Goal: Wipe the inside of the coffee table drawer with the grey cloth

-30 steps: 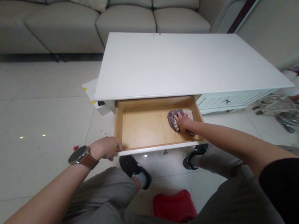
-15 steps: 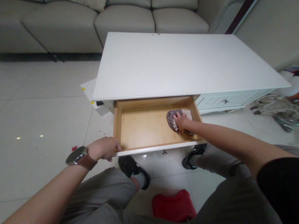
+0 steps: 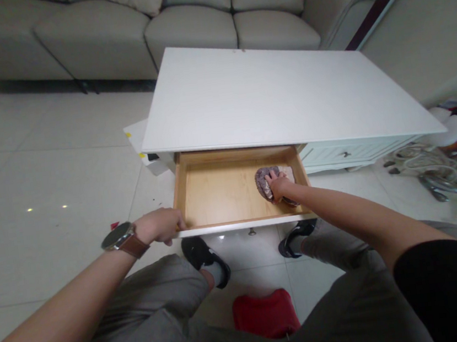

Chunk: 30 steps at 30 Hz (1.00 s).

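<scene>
A wooden drawer (image 3: 223, 194) is pulled out of the white coffee table (image 3: 278, 98). My left hand (image 3: 163, 225) grips the drawer's front left corner, its fingers curled over the edge. Inside the drawer, toward the right side, my right hand (image 3: 279, 185) presses on a bunched brown-and-beige cloth (image 3: 262, 182) with its fingers closed on it. The cloth lies against the drawer bottom, and part of it is hidden under the hand. A small metal knob (image 3: 251, 232) sits on the drawer front.
A grey sofa (image 3: 194, 31) stands behind the table. Another drawer (image 3: 343, 151) is shut at the right. Coiled cables (image 3: 428, 168) lie on the floor at the right. A red stool (image 3: 265, 314) is between my legs, and white boxes (image 3: 138, 140) stand left of the table.
</scene>
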{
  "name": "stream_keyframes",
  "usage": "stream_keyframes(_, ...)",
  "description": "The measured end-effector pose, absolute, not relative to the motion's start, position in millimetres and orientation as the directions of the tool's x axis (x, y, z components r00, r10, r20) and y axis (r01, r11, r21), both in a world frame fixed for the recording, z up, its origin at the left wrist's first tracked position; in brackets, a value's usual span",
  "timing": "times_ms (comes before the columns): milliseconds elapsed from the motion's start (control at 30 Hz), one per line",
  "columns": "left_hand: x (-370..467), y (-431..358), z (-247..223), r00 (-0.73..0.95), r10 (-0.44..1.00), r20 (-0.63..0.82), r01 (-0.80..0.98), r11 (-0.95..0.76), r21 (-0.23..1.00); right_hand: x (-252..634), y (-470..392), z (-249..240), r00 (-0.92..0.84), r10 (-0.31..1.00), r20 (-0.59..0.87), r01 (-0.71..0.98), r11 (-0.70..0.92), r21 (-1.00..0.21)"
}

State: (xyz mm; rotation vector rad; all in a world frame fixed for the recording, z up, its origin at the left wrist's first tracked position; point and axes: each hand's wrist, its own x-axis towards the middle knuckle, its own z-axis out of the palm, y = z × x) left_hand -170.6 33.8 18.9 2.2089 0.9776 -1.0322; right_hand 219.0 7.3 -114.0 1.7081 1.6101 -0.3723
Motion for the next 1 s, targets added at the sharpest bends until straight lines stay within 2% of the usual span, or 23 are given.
stream_keyframes(300, -170.7, 33.5, 18.2, 0.439, 0.403, -0.803, 0.798, -0.586, 0.142, 220.6, 8.8, -117.5, 0.175, 0.723, -0.668, 0.944, 0.070, 0.323)
stream_keyframes(533, -169.7, 32.8, 19.8, 0.440, 0.392, -0.808, 0.777, -0.618, 0.123, 220.4, 7.6, -116.5, 0.173, 0.730, -0.661, 0.958, 0.032, 0.286)
stream_keyframes(800, -171.1, 33.7, 16.3, 0.453, 0.405, -0.794, 0.783, -0.606, 0.138, 218.7, 7.9, -114.3, 0.178, 0.720, -0.670, 0.941, 0.075, 0.330)
stream_keyframes(1000, -172.0, 34.3, 15.1, 0.465, 0.398, -0.791, 0.774, -0.616, 0.145, 219.8, 6.8, -115.0, 0.162, 0.738, -0.655, 0.956, 0.048, 0.290)
